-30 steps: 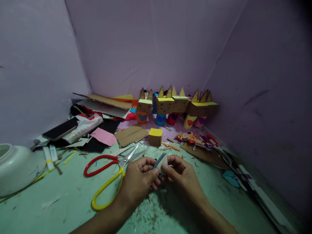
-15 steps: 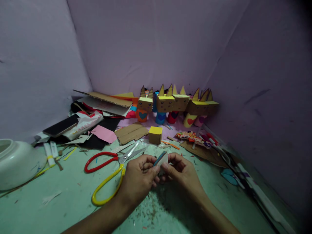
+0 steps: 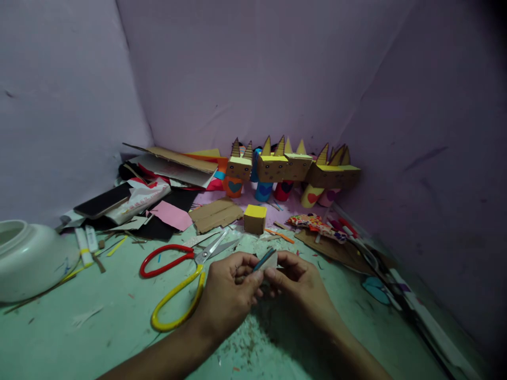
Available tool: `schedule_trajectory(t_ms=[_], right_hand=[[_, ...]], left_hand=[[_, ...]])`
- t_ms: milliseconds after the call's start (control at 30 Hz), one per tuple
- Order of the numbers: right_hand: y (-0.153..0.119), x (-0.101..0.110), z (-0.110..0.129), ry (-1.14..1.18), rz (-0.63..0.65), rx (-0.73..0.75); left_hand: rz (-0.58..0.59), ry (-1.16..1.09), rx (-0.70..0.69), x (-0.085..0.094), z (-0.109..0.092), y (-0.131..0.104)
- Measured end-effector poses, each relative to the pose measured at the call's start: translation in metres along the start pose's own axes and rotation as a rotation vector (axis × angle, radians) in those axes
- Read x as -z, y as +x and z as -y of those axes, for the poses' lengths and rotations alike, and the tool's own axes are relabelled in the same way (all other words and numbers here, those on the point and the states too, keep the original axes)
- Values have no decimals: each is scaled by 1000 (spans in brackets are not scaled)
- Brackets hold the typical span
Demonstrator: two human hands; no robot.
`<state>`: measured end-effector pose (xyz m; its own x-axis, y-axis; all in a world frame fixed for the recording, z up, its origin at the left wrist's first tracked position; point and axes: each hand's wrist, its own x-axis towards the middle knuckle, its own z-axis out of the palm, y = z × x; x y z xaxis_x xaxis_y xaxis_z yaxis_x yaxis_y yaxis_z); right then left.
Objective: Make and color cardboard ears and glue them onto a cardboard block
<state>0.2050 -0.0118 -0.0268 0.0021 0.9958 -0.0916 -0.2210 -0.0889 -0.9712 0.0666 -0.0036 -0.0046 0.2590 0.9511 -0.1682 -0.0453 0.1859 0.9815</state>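
Observation:
Between my two hands is a small folded piece of card (image 3: 271, 260), pale on the side towards me and blue along its upper edge. My left hand (image 3: 232, 287) pinches its left side, fingers curled behind. On its right side, the thumb and fingers of my right hand (image 3: 298, 278) are closed on it too. My fingers hide its lower part. Scissors (image 3: 203, 256) with one red and one yellow handle lie open just left of my left hand. Beyond the hands stands a small cardboard box (image 3: 254, 219) with a yellow top.
Cardboard animal figures (image 3: 271, 169) with pointed horns line the back wall. A white pot (image 3: 35, 264) stands far left. Cardboard sheets (image 3: 178, 163), a dark phone-like slab (image 3: 103, 200) and pink paper (image 3: 171, 215) are piled back left. Patterned fabric (image 3: 317, 227) and cardboard lie right.
The whole view has shifted slightly, so things appear a little further right. Both hands keep their hold on the folded card, its tilt nearly the same.

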Motion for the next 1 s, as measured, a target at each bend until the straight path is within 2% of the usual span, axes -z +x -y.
schedule_trajectory(t_ms=[200, 400, 533, 1000], right_hand=[[0, 1, 2, 31, 7, -16], [1, 11, 4, 44, 77, 80], [0, 14, 2, 79, 151, 54], [0, 13, -2, 70, 143, 84]], left_hand=[[16, 7, -42, 0, 3, 0], [14, 29, -24, 1, 3, 0], [76, 52, -53, 1, 1, -1], [124, 24, -105, 3, 1, -5]])
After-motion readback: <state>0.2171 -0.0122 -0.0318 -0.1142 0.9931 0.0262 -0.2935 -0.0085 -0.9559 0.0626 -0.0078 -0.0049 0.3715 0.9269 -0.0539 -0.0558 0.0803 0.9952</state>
